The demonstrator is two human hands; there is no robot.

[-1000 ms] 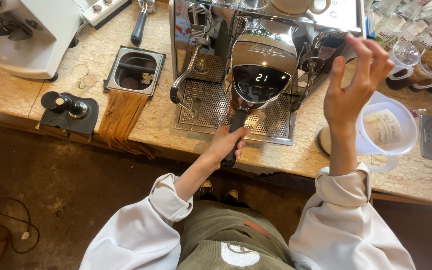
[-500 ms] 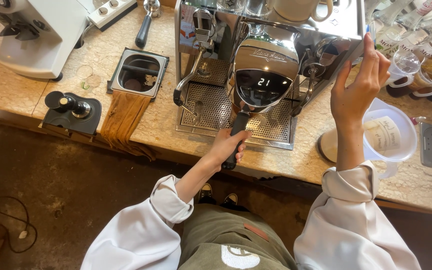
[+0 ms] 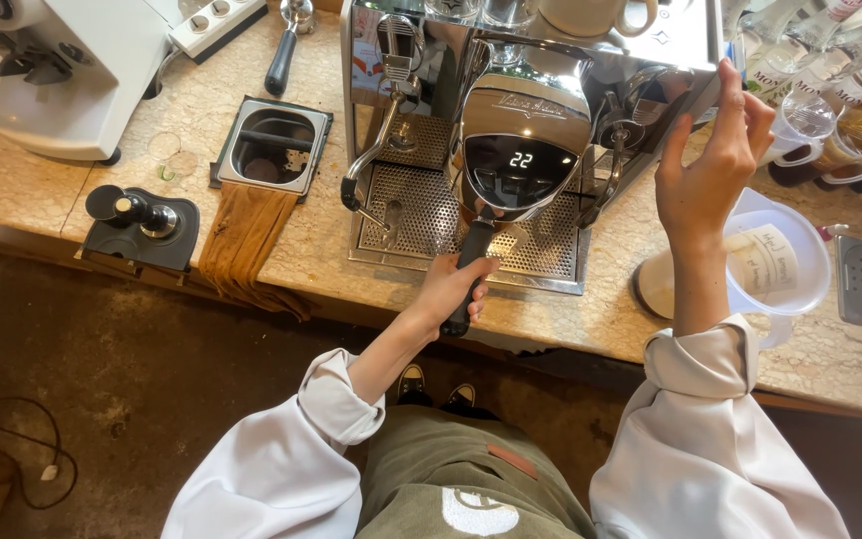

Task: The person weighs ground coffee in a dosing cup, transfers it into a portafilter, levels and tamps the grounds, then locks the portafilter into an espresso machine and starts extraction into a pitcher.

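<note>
The right hand [image 3: 712, 165] had moved in to grip, seemingly, the espresso machine [image 3: 526, 130] at three o'clock; the left hand [image 3: 454, 287] stayed closed around the portafilter handle [image 3: 468, 269].

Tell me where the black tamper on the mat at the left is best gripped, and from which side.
Grip the tamper by its rounded black knob, coming from straight above. It seems to stand base-down on the black mat, knob uppermost, with open counter around it, so a top-down grasp looks least obstructed.

The left hand [image 3: 456, 284] grips the black portafilter handle [image 3: 467, 274] under the chrome espresso machine [image 3: 526, 110]. The right hand [image 3: 710, 165] rests on the machine's right top corner. On the stone bench [image 3: 321, 240], a knock box [image 3: 273, 146] and tamper [image 3: 137, 212] sit left; a clear jug [image 3: 780, 265] stands right.
</note>
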